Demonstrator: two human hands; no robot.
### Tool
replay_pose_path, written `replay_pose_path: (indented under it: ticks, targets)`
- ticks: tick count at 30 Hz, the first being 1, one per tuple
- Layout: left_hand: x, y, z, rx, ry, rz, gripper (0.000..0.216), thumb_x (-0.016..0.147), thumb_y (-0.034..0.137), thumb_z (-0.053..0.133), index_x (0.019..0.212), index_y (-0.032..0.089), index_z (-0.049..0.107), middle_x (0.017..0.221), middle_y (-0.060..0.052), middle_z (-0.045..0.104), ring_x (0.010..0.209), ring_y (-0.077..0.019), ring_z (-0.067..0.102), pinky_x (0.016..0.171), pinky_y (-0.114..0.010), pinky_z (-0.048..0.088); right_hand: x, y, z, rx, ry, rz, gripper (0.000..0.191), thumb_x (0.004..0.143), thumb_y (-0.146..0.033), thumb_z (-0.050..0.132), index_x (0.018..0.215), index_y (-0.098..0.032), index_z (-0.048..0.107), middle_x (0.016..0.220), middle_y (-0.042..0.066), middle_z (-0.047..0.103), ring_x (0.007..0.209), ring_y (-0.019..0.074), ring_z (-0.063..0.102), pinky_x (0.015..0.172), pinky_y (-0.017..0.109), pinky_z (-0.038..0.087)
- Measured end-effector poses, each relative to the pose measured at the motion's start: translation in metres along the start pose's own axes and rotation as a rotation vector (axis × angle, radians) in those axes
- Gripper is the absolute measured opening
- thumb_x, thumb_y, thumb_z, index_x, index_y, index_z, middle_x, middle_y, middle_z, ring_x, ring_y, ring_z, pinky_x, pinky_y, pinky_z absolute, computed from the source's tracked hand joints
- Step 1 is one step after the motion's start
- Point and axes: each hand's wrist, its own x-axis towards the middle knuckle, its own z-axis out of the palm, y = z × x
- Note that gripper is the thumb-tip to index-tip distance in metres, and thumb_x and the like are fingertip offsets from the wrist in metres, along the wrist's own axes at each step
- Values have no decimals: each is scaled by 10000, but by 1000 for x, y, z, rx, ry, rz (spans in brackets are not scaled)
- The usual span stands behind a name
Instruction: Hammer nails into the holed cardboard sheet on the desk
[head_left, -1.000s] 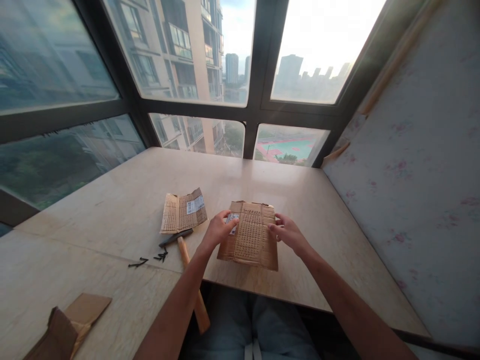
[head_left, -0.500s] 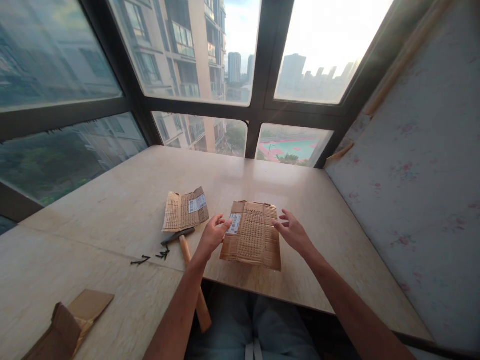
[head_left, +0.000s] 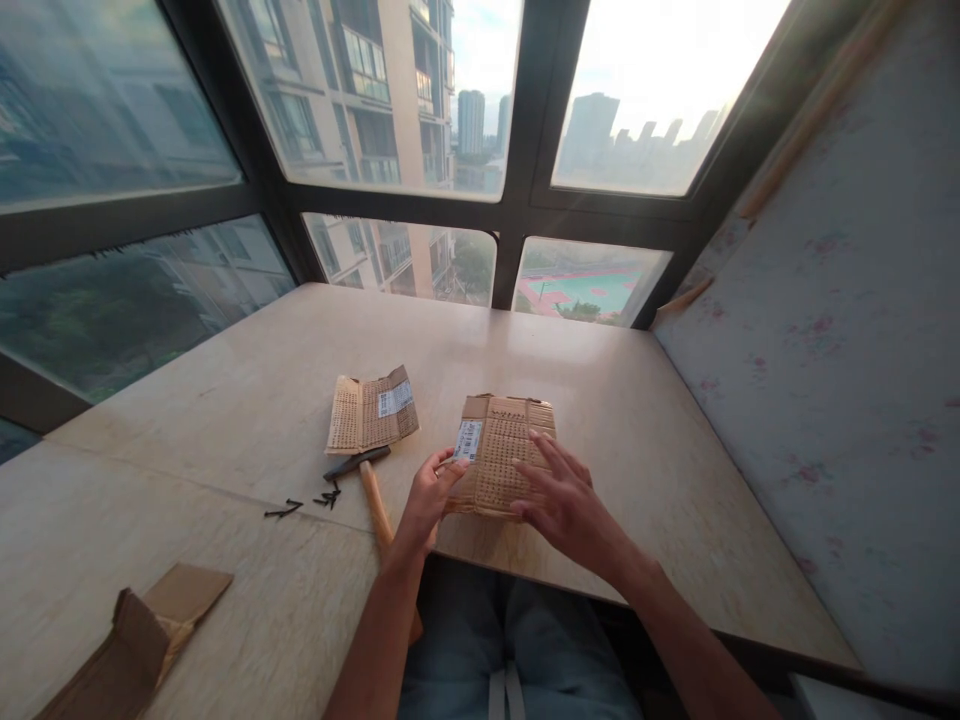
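Observation:
A flat piece of cardboard (head_left: 504, 440) with rows of small dark marks and a white label lies at the counter's front edge. My left hand (head_left: 433, 497) pinches its left edge between thumb and fingers. Fingers spread, my right hand (head_left: 559, 495) rests over its right side with nothing gripped. A second marked, creased cardboard sheet (head_left: 367, 412) is further back to the left. Just in front of that sheet is a hammer (head_left: 377, 505), its wooden handle partly hidden by my left forearm. Several dark screws or nails (head_left: 328, 496) are scattered left of the handle.
The pale, marble-patterned counter (head_left: 247, 370) ends right before my lap. At the front left stands a folded piece of brown cardboard (head_left: 142, 640). Dark-framed windows (head_left: 420, 205) border the back and left, and a flowered wall (head_left: 832, 380) closes off the right.
My right hand has moved left and down, from the cardboard's right edge onto its surface. My left hand has slid slightly down along the left edge. The view has tilted slightly.

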Motion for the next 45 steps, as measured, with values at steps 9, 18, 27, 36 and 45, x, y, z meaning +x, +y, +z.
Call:
replay_pose_path:
  ticks: [9, 18, 27, 36, 45]
  targets:
    - [-20, -6, 5, -109, -11, -35, 732, 610, 334, 817, 1239, 147, 493, 1074, -126, 707, 924, -230, 701, 762, -314, 577, -18, -10, 4, -93, -248, -97, 756, 719, -293, 798, 1413, -272, 500, 1538, 129, 385, 1432, 326, 301, 1142, 537, 237]
    - [-32, -11, 4, -145, -26, -77, 744, 573, 368, 851, 1211, 131, 551, 1045, -120, 721, 957, -246, 693, 788, -313, 566, -32, -9, -6, -155, -212, -182, 631, 790, -44, 524, 1391, -233, 525, 1511, 96, 436, 1419, 264, 336, 1164, 483, 249]
    - [-25, -18, 3, -197, -27, -102, 664, 615, 356, 839, 1184, 119, 590, 1065, -126, 722, 1011, -248, 681, 897, -341, 530, -28, -9, -17, -165, -288, -203, 701, 791, -147, 671, 1448, -216, 438, 1549, 118, 372, 1456, 279, 255, 1170, 507, 236]
    - [-20, -18, 2, -200, -6, -140, 643, 605, 372, 841, 1152, 121, 613, 1061, -119, 719, 997, -239, 680, 889, -322, 524, 40, 5, -17, -132, -213, -159, 587, 912, -458, 589, 1429, -207, 468, 1493, 171, 444, 1400, 300, 369, 1101, 509, 344]
    - [-26, -10, -10, -180, 26, -229, 693, 658, 437, 792, 1229, 134, 544, 1094, -141, 682, 867, -220, 690, 604, -253, 527, 89, 10, 5, -217, -287, -111, 424, 931, -419, 574, 1277, -177, 615, 1487, 178, 446, 1395, 318, 360, 1107, 523, 309]
